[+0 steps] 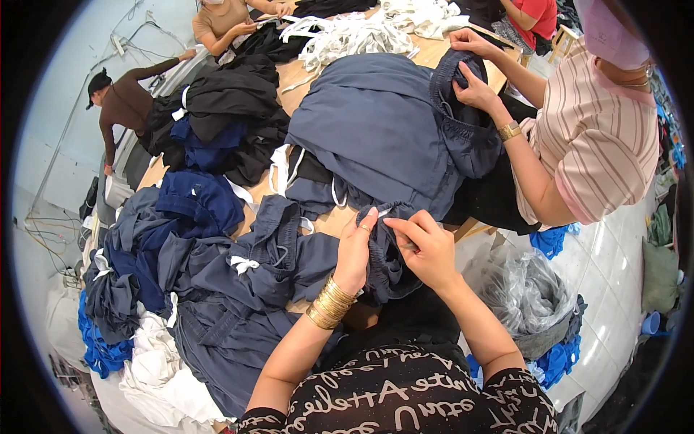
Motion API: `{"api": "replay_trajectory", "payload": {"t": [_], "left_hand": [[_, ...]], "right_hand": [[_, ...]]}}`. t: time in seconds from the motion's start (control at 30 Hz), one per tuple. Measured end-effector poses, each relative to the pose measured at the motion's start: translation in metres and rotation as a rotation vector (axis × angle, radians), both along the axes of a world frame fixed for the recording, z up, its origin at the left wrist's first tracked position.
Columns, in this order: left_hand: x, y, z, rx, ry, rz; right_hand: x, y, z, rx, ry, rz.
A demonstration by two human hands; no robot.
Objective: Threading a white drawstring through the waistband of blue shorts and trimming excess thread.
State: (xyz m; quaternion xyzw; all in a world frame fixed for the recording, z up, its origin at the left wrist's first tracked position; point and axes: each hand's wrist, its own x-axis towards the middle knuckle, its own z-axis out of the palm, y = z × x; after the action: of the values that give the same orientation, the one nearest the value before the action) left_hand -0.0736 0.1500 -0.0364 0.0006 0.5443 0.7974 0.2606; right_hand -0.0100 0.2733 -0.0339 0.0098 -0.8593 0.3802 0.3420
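Both my hands are at the gathered elastic waistband of a slate-blue garment in front of my body. My left hand, with gold bangles at its wrist, grips the band's edge between thumb and fingers. Close beside it, my right hand is closed in a pinch at the same edge. What lies between its fingers is mostly hidden. A small white piece, perhaps a drawstring end, shows between the two hands. Left of my hands lies another slate-blue garment with a knotted white drawstring.
Slate-blue garments are piled on the wooden table, with black clothes and white cords beyond. A co-worker at right holds a waistband. A bag of clear plastic stands on the right floor.
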Motion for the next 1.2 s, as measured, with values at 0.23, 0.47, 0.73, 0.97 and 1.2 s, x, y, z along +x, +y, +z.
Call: {"api": "replay_trajectory", "payload": {"t": [0.23, 0.47, 0.73, 0.97, 1.2], "left_hand": [[0.004, 0.007, 0.001, -0.013, 0.024, 0.017], [0.008, 0.003, 0.004, -0.017, 0.020, 0.008], [0.005, 0.001, 0.005, -0.014, -0.003, 0.009], [-0.001, -0.003, 0.003, 0.000, -0.066, -0.007], [0.001, -0.007, -0.003, -0.007, -0.067, 0.037]], "right_hand": [[0.007, -0.006, -0.007, 0.028, 0.026, -0.074], [0.006, -0.001, -0.010, -0.189, -0.071, -0.041], [-0.006, 0.017, -0.017, -0.655, -0.255, 0.063], [-0.010, 0.025, -0.012, -0.701, -0.280, 0.087], [-0.005, 0.013, -0.014, -0.371, -0.227, 0.044]]}}
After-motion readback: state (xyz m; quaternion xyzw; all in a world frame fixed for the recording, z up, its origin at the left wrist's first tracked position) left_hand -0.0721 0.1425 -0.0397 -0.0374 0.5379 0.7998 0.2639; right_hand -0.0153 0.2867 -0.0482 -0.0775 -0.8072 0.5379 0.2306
